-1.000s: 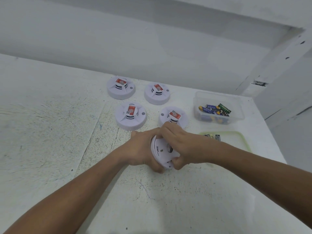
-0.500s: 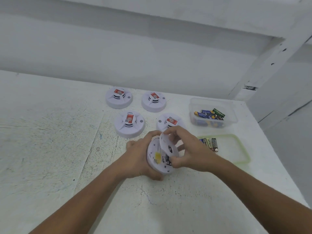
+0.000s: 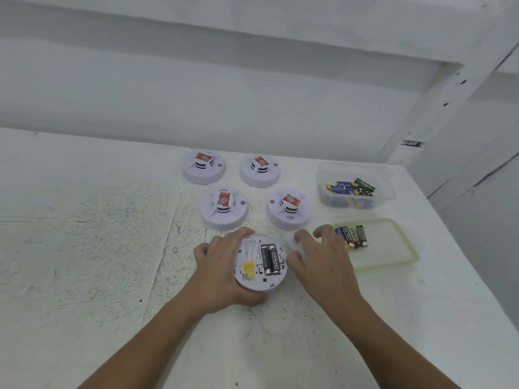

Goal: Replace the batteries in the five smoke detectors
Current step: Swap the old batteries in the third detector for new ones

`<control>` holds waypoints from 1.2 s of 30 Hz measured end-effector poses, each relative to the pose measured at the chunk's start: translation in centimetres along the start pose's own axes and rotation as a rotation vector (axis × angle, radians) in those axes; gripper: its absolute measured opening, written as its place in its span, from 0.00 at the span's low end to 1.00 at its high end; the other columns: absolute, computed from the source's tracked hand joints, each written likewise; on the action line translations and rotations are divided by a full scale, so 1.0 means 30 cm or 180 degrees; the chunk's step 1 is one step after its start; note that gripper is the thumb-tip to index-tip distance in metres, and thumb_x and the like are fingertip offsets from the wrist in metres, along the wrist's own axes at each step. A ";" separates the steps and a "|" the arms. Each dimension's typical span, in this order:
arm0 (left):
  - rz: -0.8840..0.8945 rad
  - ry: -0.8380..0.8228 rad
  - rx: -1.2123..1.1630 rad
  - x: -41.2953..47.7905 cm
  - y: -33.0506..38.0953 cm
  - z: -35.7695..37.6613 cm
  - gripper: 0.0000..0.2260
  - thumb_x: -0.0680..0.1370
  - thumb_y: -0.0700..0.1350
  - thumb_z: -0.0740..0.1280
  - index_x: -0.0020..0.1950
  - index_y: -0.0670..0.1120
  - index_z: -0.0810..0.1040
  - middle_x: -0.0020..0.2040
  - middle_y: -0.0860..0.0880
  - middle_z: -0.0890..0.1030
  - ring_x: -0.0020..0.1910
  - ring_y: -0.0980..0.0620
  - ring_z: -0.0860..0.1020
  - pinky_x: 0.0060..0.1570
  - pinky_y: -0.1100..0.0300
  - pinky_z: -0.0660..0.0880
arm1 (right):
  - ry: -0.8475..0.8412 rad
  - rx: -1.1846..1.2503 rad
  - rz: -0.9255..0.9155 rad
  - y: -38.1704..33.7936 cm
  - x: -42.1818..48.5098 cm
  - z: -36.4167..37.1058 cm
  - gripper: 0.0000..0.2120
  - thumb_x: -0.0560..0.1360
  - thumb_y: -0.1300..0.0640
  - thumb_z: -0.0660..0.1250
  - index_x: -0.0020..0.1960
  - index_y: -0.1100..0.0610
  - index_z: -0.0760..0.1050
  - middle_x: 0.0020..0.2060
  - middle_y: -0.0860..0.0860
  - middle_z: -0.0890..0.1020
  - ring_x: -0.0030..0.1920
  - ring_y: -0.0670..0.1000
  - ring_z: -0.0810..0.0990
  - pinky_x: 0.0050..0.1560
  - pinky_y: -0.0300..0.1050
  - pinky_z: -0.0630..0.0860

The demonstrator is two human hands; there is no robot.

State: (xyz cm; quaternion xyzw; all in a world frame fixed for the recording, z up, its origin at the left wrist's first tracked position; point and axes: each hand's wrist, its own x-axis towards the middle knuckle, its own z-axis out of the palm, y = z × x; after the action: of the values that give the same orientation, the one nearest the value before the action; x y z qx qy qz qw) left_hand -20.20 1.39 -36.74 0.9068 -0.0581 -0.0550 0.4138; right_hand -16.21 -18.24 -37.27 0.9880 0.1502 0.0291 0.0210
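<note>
Two black batteries [image 3: 270, 259] sit in the open back of the smoke detector [image 3: 252, 276], which I see turned back-up over the white table [image 3: 84, 248], the left hand [image 3: 219, 273] curled round its rim. Just right, the right hand [image 3: 323, 265] curls its fingers on the blurred small white cover [image 3: 293, 241]. The four other detectors [image 3: 223, 217] stand behind, with a green-rimmed tray [image 3: 404, 248] and a clear tub [image 3: 387, 189] of batteries farther right.

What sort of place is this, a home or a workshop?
Probably a plain work area, not a lived-in room: a scuffed white table against bare white walls, smoke detectors laid out in rows, and a clear tub of batteries.
</note>
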 end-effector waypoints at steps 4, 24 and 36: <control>0.0075 -0.0023 0.0180 0.010 -0.031 0.012 0.44 0.54 0.62 0.75 0.65 0.65 0.58 0.52 0.72 0.63 0.57 0.74 0.57 0.59 0.59 0.53 | -0.0187 -0.0051 -0.0111 -0.010 0.010 -0.016 0.39 0.63 0.52 0.26 0.56 0.54 0.72 0.58 0.53 0.74 0.56 0.57 0.64 0.45 0.45 0.52; 0.0036 0.0156 0.0415 0.015 -0.028 0.030 0.46 0.54 0.73 0.65 0.71 0.62 0.60 0.54 0.71 0.63 0.55 0.61 0.60 0.55 0.61 0.50 | 0.0161 0.1934 0.0179 -0.033 0.021 -0.104 0.07 0.77 0.60 0.62 0.50 0.56 0.78 0.45 0.48 0.74 0.41 0.42 0.72 0.43 0.28 0.66; -0.0092 0.0451 0.0581 0.031 -0.009 0.074 0.48 0.52 0.75 0.61 0.70 0.59 0.61 0.56 0.67 0.66 0.53 0.62 0.61 0.54 0.59 0.51 | 0.0426 0.1390 -0.0453 -0.100 0.054 -0.052 0.03 0.74 0.61 0.62 0.44 0.61 0.72 0.39 0.52 0.71 0.38 0.51 0.69 0.36 0.39 0.61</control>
State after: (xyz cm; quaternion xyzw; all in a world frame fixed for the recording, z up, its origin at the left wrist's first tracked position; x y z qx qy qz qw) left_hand -19.58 -0.21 -38.44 0.9431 -0.0203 0.0088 0.3318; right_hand -15.67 -14.85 -35.76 0.9519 0.2233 0.0597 -0.2012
